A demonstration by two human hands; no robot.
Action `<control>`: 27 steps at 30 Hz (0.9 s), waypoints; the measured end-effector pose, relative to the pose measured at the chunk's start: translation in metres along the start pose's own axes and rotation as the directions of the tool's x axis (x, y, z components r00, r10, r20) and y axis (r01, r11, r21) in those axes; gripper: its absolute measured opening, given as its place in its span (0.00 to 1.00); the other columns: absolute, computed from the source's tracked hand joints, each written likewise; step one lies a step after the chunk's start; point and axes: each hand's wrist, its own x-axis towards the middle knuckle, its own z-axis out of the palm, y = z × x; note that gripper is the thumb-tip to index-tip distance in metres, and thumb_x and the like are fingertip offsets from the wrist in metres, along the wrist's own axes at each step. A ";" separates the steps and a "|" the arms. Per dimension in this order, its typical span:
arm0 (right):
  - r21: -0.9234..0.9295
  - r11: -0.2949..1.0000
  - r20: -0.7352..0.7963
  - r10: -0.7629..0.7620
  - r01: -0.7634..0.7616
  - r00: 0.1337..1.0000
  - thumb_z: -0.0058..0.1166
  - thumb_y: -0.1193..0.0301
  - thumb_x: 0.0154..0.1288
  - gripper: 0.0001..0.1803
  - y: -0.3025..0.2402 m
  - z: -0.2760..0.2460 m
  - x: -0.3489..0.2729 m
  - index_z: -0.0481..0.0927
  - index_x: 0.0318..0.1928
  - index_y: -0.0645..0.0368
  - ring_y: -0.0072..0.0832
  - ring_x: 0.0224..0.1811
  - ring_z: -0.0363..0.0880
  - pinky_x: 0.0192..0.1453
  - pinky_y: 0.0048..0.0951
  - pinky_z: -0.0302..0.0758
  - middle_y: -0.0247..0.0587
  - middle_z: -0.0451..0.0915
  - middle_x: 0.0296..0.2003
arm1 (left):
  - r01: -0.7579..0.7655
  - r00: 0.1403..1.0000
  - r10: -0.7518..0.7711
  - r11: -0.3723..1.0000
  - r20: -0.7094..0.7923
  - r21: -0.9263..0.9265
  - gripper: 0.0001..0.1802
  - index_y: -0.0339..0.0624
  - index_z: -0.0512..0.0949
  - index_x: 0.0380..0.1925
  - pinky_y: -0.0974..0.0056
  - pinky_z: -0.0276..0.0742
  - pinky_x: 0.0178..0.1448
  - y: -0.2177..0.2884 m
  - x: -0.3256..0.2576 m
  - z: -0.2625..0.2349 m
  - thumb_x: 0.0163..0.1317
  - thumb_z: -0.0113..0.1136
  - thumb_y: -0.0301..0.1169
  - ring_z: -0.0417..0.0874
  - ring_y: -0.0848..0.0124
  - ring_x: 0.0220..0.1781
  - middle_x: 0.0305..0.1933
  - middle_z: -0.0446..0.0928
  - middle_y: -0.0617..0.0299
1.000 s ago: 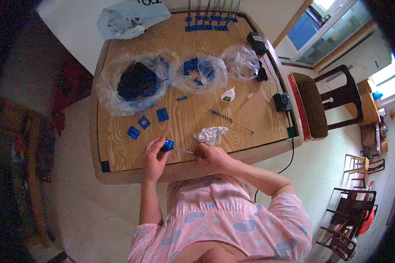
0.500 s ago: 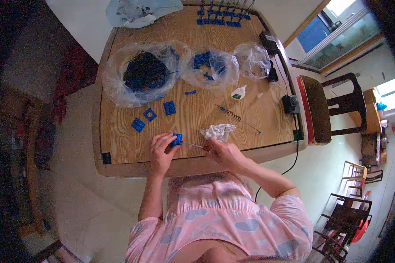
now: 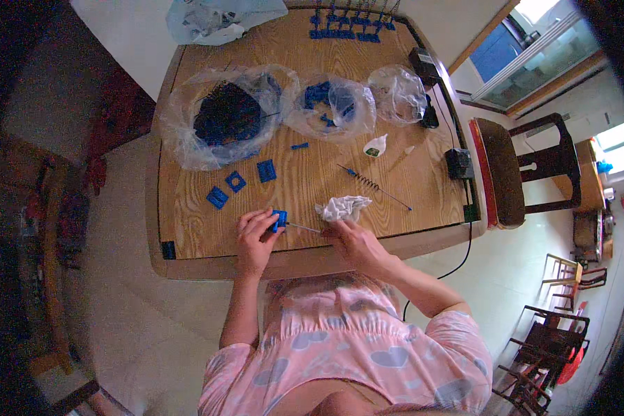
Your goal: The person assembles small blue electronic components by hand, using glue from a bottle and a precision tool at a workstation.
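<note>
Right at the near edge of the surface [image 3: 298,188], a blue plastic block [image 3: 279,221] is gripped by the left hand [image 3: 255,239], its fingers and thumb clamped on the sides. From that block a thin metal rod [image 3: 303,227] is seen running rightward, and its far end is pinched by the right hand [image 3: 353,244], fingers drawn together; the exact fingertip contact is hidden. Just beyond that hand a crumpled white tissue [image 3: 344,207] is seen; whether it is touched cannot be told.

Over to the left, three blue plates [image 3: 236,182] are laid out in a slanting row, the middle one marked by a round pale spot. Farther right, a rod with a black coil spring [image 3: 367,182] is laid diagonally, and near it a small white bottle [image 3: 376,145] is spotted. Behind, a dark heap [image 3: 225,114] is held in one clear plastic bag [image 3: 187,149], blue parts [image 3: 319,93] in the next. At the far edge, upright springs on blue bases [image 3: 343,33] are lined up.
</note>
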 end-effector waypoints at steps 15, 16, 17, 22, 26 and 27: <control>0.117 0.973 0.050 0.192 -0.197 0.980 0.46 0.65 0.69 0.12 -0.007 -0.006 -0.007 0.75 0.50 0.51 0.51 0.39 0.80 0.38 0.47 0.76 0.48 0.81 0.39 | -0.015 0.998 0.017 0.999 0.054 -0.036 0.18 0.43 0.82 0.44 0.59 0.71 0.60 0.001 0.001 -0.006 0.51 0.65 0.21 0.77 0.61 0.55 0.50 0.81 0.60; 0.118 0.973 0.049 0.193 -0.198 0.980 0.46 0.65 0.69 0.12 -0.005 -0.006 -0.007 0.75 0.50 0.51 0.51 0.39 0.80 0.38 0.47 0.76 0.48 0.81 0.39 | -0.016 0.998 0.018 0.999 0.056 -0.036 0.18 0.43 0.82 0.44 0.59 0.71 0.60 0.001 0.001 -0.006 0.51 0.65 0.21 0.77 0.61 0.55 0.50 0.81 0.60; 0.033 0.994 -0.005 0.105 -0.105 0.994 0.46 0.64 0.70 0.12 -0.003 -0.006 -0.007 0.75 0.49 0.51 0.52 0.39 0.80 0.38 0.47 0.76 0.48 0.81 0.39 | -0.019 0.998 0.020 0.999 0.052 -0.028 0.18 0.43 0.82 0.44 0.59 0.71 0.60 0.000 0.000 -0.005 0.51 0.65 0.21 0.77 0.61 0.54 0.50 0.81 0.60; 0.044 0.961 0.174 0.261 -0.272 0.949 0.46 0.63 0.70 0.12 -0.008 -0.012 -0.004 0.76 0.48 0.52 0.50 0.39 0.80 0.40 0.45 0.76 0.48 0.81 0.37 | -0.019 0.999 0.020 1.000 0.048 -0.022 0.17 0.42 0.82 0.43 0.59 0.72 0.59 0.003 0.000 -0.005 0.50 0.65 0.21 0.78 0.61 0.53 0.49 0.81 0.59; 0.006 0.980 0.027 0.201 -0.201 0.979 0.47 0.63 0.70 0.12 0.002 -0.004 -0.007 0.75 0.49 0.52 0.47 0.39 0.81 0.41 0.43 0.76 0.45 0.82 0.36 | -0.040 0.999 0.041 0.999 0.020 -0.021 0.16 0.42 0.82 0.43 0.59 0.72 0.57 0.002 -0.001 -0.002 0.50 0.65 0.21 0.78 0.61 0.52 0.49 0.81 0.59; -0.007 0.994 -0.059 0.108 -0.108 0.992 0.48 0.64 0.69 0.12 0.005 -0.002 -0.008 0.75 0.49 0.52 0.47 0.39 0.81 0.41 0.42 0.76 0.45 0.82 0.36 | -0.043 0.999 0.044 0.999 0.013 -0.010 0.16 0.42 0.82 0.42 0.59 0.73 0.57 0.003 -0.001 -0.003 0.51 0.65 0.22 0.78 0.60 0.51 0.49 0.81 0.59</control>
